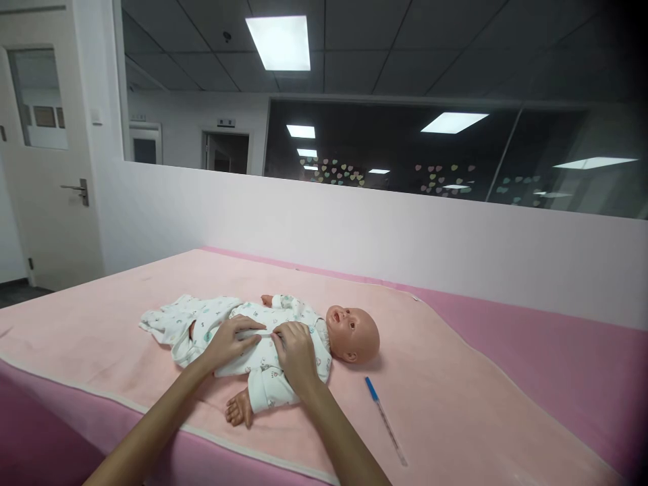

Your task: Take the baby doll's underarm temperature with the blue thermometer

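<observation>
A baby doll (354, 334) lies on its back with its head to the right, dressed in a white printed shirt (266, 388) and matching trousers (167, 320). My left hand (235, 341) rests at the belly, thumb and fingers closed on the front of the shirt. Close beside it, my right hand (296, 351) has curled fingers pinching the shirt front at the chest. The fingertips of both hands nearly meet, and whether they hold a tie or a fold of cloth is too small to make out. The doll's near hand (239, 408) sticks out of its sleeve.
A thin clear stick with a blue end (385, 422), perhaps a thermometer, lies right of my right forearm. Peach cloth (455, 405) covers the pink padded surface (557, 351). A low white wall (405, 233) with windows above runs behind; a door (50, 182) stands left.
</observation>
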Demonstrator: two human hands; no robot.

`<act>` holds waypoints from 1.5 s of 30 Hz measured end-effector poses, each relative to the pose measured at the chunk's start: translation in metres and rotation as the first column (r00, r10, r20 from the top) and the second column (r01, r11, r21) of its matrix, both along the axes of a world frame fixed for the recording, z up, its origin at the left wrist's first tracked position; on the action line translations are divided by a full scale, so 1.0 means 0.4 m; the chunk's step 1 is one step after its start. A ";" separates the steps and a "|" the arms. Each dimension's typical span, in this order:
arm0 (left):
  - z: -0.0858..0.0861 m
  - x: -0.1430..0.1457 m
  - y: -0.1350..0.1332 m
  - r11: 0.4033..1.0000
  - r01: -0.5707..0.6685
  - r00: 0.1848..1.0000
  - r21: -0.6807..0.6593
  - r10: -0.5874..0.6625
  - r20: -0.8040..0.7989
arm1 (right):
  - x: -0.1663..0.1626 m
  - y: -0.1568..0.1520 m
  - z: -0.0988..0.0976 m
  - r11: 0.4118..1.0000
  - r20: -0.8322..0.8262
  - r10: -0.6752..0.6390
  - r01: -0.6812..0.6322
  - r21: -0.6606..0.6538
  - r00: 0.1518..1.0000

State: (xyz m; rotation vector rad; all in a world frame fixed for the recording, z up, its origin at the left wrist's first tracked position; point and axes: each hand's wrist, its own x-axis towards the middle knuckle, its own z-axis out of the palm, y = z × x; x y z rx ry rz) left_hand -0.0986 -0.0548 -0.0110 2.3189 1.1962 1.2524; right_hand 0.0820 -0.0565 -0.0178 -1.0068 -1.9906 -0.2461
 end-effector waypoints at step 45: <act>-0.004 0.004 0.007 0.999 0.021 0.998 -0.029 -0.023 -0.066 | -0.002 -0.001 -0.003 0.996 -0.050 -0.078 0.080 0.041 0.996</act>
